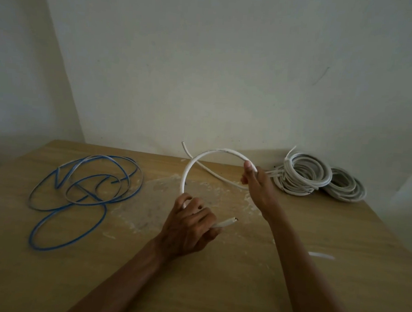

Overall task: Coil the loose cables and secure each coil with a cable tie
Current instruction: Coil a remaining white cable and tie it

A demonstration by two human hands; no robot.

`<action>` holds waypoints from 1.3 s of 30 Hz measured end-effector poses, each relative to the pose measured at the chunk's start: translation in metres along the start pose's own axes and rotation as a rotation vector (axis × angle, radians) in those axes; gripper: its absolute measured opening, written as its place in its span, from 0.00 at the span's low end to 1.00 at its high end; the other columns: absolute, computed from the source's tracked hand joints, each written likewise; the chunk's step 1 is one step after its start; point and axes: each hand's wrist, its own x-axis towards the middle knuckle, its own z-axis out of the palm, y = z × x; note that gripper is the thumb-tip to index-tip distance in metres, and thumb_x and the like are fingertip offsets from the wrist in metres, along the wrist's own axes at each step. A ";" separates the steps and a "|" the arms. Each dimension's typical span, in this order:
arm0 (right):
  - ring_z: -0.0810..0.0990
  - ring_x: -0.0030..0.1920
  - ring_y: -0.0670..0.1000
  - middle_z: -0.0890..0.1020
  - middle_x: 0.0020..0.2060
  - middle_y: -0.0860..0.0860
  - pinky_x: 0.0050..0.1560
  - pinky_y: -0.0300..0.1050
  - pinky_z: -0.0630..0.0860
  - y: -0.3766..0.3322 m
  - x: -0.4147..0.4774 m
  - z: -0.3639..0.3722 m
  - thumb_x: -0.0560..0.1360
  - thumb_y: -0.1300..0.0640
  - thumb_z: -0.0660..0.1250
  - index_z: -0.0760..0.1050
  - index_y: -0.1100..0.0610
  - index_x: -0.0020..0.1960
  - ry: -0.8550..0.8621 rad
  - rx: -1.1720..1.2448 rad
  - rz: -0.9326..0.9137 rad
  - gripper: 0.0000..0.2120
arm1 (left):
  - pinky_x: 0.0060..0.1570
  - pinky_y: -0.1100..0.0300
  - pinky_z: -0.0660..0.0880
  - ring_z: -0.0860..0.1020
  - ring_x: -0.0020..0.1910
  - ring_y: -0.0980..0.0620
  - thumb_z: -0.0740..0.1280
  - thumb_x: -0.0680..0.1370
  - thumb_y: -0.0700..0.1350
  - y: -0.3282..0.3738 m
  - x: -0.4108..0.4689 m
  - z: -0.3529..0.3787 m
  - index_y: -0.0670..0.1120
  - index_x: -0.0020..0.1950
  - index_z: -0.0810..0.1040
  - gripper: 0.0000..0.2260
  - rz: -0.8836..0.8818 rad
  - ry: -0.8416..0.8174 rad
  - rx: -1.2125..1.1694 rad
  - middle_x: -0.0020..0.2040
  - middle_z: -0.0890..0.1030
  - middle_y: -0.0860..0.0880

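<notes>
From my remote seat I see both hands working one white cable [187, 171] in the middle of the frame. The left hand [189, 224], centre and slightly low, has its fingers curled round the cable close to its cut end, and that end pokes out to the right of the knuckles. From there the cable rises in an arc up and over to the right hand [258, 182], which pinches it between thumb and curled fingers at the arc's right side. A further run of the same white cable lies slanted on the table [217, 287] behind the arc, its tip lifted near the wall.

At the left of the frame a blue cable [84, 180] sprawls in loose overlapping loops, flat on the wood. At the right, near the wall, sit two wound white coils: the nearer coil [304, 177] just beside the right hand and a second coil [346, 189] touching it further right. A short white strip [321, 255] lies at lower right (too blurred for me to say what it is). Pale smears mark the tabletop under the hands
</notes>
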 end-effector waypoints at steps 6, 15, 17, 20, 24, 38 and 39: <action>0.78 0.41 0.47 0.81 0.42 0.52 0.39 0.37 0.70 0.039 -0.010 0.014 0.86 0.53 0.55 0.77 0.56 0.50 -0.030 -0.147 -0.019 0.14 | 0.25 0.66 0.66 0.66 0.22 0.60 0.51 0.86 0.58 -0.007 0.007 -0.013 0.55 0.35 0.68 0.21 -0.610 0.050 -0.634 0.23 0.66 0.56; 0.74 0.32 0.43 0.77 0.34 0.44 0.31 0.37 0.67 -0.037 -0.024 0.055 0.84 0.47 0.57 0.81 0.54 0.57 -0.195 -0.242 -0.299 0.16 | 0.21 0.63 0.54 0.55 0.20 0.56 0.51 0.87 0.53 -0.056 -0.010 -0.015 0.49 0.34 0.59 0.22 -1.608 0.383 -1.416 0.22 0.58 0.54; 0.75 0.32 0.43 0.79 0.35 0.45 0.29 0.36 0.65 -0.056 -0.032 0.062 0.84 0.48 0.60 0.82 0.54 0.58 -0.184 -0.287 -0.371 0.15 | 0.20 0.62 0.55 0.55 0.20 0.56 0.51 0.87 0.55 -0.056 -0.007 -0.015 0.49 0.34 0.58 0.22 -1.686 0.419 -1.592 0.23 0.58 0.53; 0.76 0.34 0.42 0.83 0.42 0.48 0.33 0.31 0.66 -0.069 -0.050 0.075 0.83 0.52 0.63 0.81 0.55 0.63 -0.273 -0.237 -0.426 0.13 | 0.20 0.62 0.58 0.60 0.21 0.56 0.53 0.86 0.56 -0.054 -0.002 -0.016 0.47 0.34 0.66 0.23 -1.716 0.476 -1.683 0.24 0.63 0.52; 0.78 0.40 0.51 0.83 0.45 0.53 0.41 0.48 0.78 -0.061 -0.075 0.103 0.81 0.54 0.67 0.79 0.54 0.63 -0.362 -0.464 -0.618 0.12 | 0.33 0.60 0.74 0.76 0.30 0.52 0.60 0.84 0.55 -0.059 -0.007 -0.018 0.44 0.40 0.80 0.20 -1.732 0.448 -1.761 0.34 0.79 0.48; 0.77 0.41 0.52 0.83 0.44 0.53 0.42 0.47 0.73 -0.009 -0.072 0.113 0.78 0.50 0.65 0.75 0.57 0.59 -0.186 -0.587 -0.750 0.14 | 0.27 0.62 0.67 0.60 0.22 0.56 0.52 0.86 0.55 -0.076 -0.004 -0.029 0.50 0.31 0.65 0.24 -1.725 0.520 -2.303 0.22 0.61 0.54; 0.77 0.40 0.52 0.83 0.42 0.53 0.40 0.47 0.73 -0.004 -0.069 0.111 0.78 0.49 0.66 0.74 0.57 0.54 -0.171 -0.584 -0.749 0.12 | 0.24 0.63 0.64 0.58 0.20 0.57 0.52 0.86 0.54 -0.080 -0.004 -0.031 0.50 0.30 0.65 0.24 -1.704 0.493 -2.284 0.21 0.61 0.54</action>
